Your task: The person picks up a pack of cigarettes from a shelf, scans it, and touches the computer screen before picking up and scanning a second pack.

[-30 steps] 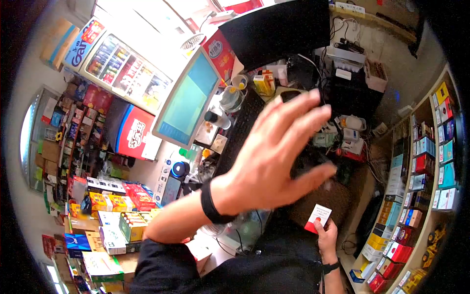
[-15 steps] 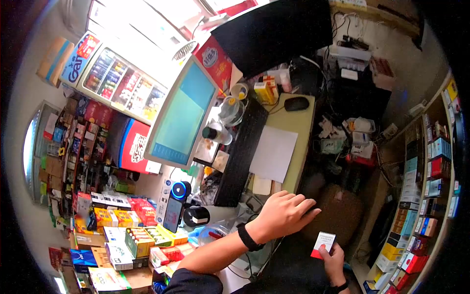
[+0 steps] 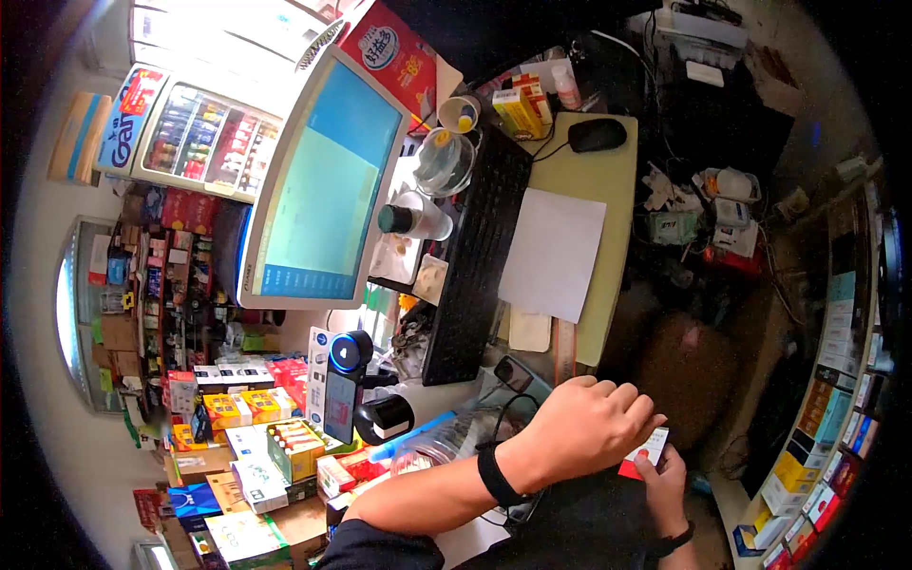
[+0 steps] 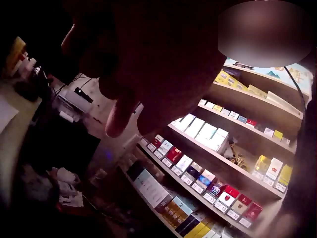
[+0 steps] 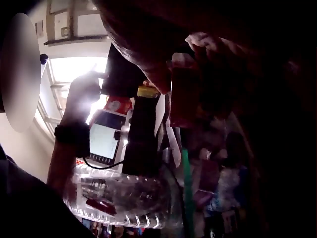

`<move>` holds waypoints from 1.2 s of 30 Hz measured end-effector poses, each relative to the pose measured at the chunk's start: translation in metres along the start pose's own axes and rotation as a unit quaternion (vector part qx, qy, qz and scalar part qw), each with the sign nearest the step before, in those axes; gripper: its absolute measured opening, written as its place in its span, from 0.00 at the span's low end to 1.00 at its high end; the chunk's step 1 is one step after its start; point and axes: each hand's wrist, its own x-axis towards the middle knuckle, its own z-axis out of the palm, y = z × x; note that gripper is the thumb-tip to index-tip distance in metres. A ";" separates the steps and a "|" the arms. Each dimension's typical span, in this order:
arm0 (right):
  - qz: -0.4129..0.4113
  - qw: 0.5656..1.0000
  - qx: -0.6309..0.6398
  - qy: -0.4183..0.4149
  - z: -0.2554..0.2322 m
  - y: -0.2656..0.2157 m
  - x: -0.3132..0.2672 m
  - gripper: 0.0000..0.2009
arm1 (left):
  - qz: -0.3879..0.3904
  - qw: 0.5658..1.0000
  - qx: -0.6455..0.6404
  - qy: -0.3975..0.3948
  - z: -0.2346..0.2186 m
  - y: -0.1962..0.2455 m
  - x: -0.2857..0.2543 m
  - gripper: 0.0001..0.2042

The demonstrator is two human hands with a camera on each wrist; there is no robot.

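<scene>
A small red and white pack (image 3: 652, 448) is held low in front of me by my right hand (image 3: 665, 475), its fingers and thumb curled round the lower part. My left hand (image 3: 594, 423), with a black band on the wrist, hovers over the pack with its fingers bent, fingertips at the pack's top edge. The frames do not show whether it pinches the pack. The right wrist view shows the pack (image 5: 182, 94) dark red and close up. In the left wrist view only dark curved fingers (image 4: 119, 119) show, with no pack visible.
A counter carries a tilted monitor (image 3: 323, 180), a black keyboard (image 3: 480, 256), a white sheet (image 3: 553, 252) and a mouse (image 3: 597, 135). A scanner stand (image 3: 347, 380) and a clear plastic bottle (image 3: 446, 442) sit near my left arm. Shelves of packs (image 3: 836, 399) line the right side.
My left hand came down from high in front of the camera to just above the pack. The right hand with the pack stayed low, shifting slightly.
</scene>
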 end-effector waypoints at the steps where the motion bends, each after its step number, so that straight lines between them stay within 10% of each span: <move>1: -0.005 1.000 0.004 -0.002 0.000 0.002 0.002 0.18 | 0.005 1.000 0.005 -0.003 0.000 0.000 0.000 0.17; 36: -0.084 0.993 -0.064 0.044 -0.006 -0.047 0.003 0.18 | 0.000 0.998 0.046 -0.049 0.006 -0.006 -0.005 0.17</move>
